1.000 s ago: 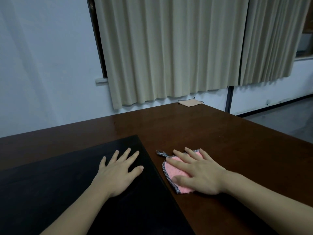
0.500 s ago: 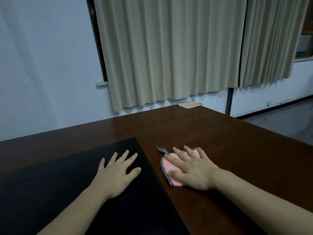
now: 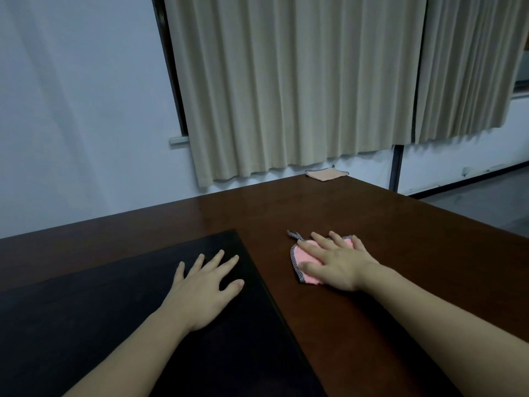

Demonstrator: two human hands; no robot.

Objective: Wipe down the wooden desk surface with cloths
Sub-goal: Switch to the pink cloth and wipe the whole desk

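Flat-handed grip here: right hand [image 3: 335,263] presses the pink cloth [image 3: 307,260] onto the table [image 3: 400,239] for wiping, while left hand [image 3: 201,287] rests spread on the black mat [image 3: 86,310], probably bracing.

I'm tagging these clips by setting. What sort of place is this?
Probably an office or meeting room, though I can't be sure. A large wooden desk with a black mat stands against a plain wall, long beige curtains cover the window, and the floor is bare.
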